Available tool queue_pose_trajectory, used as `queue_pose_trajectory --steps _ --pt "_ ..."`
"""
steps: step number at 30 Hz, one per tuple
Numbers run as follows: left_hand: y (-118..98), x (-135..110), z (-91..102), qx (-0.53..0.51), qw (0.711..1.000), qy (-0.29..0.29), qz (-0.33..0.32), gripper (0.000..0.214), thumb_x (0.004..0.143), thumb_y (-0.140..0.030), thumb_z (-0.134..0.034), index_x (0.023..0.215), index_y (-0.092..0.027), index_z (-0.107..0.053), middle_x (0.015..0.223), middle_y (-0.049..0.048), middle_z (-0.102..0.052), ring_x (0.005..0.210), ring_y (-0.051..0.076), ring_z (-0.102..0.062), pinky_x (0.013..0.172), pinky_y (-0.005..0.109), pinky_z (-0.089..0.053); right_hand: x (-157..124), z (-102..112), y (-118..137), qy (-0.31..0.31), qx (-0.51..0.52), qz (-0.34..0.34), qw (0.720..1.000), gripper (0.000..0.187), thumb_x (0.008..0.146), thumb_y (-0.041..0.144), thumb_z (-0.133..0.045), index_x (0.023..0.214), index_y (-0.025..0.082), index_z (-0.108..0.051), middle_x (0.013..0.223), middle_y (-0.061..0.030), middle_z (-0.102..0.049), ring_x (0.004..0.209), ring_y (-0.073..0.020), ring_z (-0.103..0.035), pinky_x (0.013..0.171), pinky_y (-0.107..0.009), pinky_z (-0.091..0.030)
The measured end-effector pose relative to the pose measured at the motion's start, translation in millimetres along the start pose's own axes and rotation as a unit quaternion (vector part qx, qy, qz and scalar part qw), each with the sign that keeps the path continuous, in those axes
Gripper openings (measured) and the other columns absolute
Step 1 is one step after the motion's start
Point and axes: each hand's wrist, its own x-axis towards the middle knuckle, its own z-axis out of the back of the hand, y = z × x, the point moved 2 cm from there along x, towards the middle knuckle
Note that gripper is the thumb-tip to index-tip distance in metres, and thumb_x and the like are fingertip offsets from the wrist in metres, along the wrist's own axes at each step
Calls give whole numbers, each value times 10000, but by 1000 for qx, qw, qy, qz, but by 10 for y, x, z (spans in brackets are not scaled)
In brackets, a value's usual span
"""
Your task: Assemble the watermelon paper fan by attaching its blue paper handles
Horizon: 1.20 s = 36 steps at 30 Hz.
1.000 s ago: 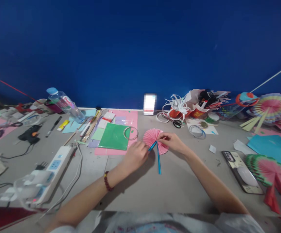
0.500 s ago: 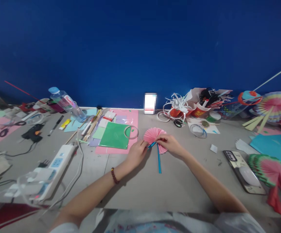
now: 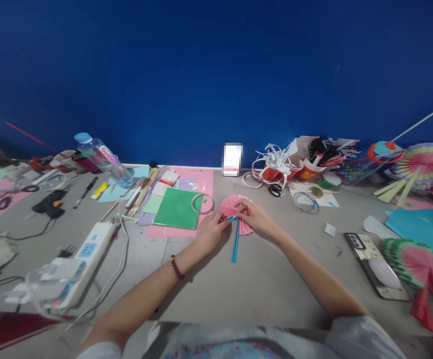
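A pink pleated paper fan point(image 3: 229, 203), spread into a rounded shape, is held just above the table between my two hands. My left hand point(image 3: 209, 232) is closed at the fan's lower left, its fingertips pinching a short blue strip point(image 3: 232, 218). My right hand point(image 3: 257, 218) has its thumb and fingers pinched on the fan near its centre, covering part of the pleats. From under the right fingers a longer blue strip point(image 3: 235, 245) points down toward me. How the strips join the fan is hidden by my fingers.
Left of my hands lie a green paper pack point(image 3: 177, 209) and a silver ring point(image 3: 202, 203). A white power strip point(image 3: 89, 259) with cables is nearer me. Scissors point(image 3: 275, 190) and red cups point(image 3: 308, 170) stand behind; a phone point(image 3: 366, 259) under a white mouse point(image 3: 383, 271) lies right.
The fan has shifted slightly left, and the long blue strip has swung its lower end to the left. My right hand has moved a little left and up on the fan.
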Motion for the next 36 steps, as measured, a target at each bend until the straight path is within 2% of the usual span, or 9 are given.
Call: queue_pose_trajectory --steps 7,12,18,24,30,33,36 --pt "25 11 -13 9 999 0 -32 229 911 -146 -484 972 -203 -698 953 90 -596 869 203 -564 737 344 -477 14 -110 -25 1 4 2 1000 228 761 148 -554 985 182 -583 703 14 -664 669 -150 -609 698 -278 -457" --pt "-2 23 -9 12 998 -3 -67 216 931 -158 -461 949 -169 -676 932 95 -587 881 208 -547 755 360 -470 -22 -179 -37 -24 27 46 998 221 811 143 -493 1013 196 -563 820 -15 -663 708 -158 -624 692 -286 -475" --pt "-21 30 -12 55 993 -14 -105 198 944 -169 -448 920 -136 -643 875 87 -590 825 202 -547 713 347 -448 -76 -202 26 -45 -72 69 994 211 881 139 -423 1037 188 -556 853 -62 -653 800 -206 -611 741 -325 -449" --pt "-97 -2 1 126 982 13 -144 203 931 -103 -411 937 -105 -614 882 101 -597 826 211 -554 702 349 -451 -109 -230 73 -48 -149 58 986 258 890 104 -376 1073 153 -550 966 -115 -659 851 -233 -615 758 -337 -426" --pt "-200 -72 13 146 983 27 -111 231 909 -65 -400 1041 -85 -588 967 122 -597 873 229 -552 719 357 -458 -79 -259 -25 -71 -83 66 992 217 871 120 -408 1012 191 -557 863 -51 -662 779 -190 -613 699 -287 -423" --pt "-253 -103 17 142 986 35 -83 224 911 -67 -397 1022 -88 -590 952 115 -594 858 224 -548 723 360 -451 -85 -267 -40 -101 -76 74 989 176 817 119 -464 936 195 -568 831 -36 -665 792 -188 -610 752 -302 -407" --pt "-294 -116 30 149 986 48 -63 218 916 -77 -397 1015 -84 -591 949 113 -592 853 223 -545 716 363 -443 -108 -275 -32 -129 -117 46 984 149 779 128 -506 885 202 -580 789 -23 -671 816 -204 -600 830 -349 -353"
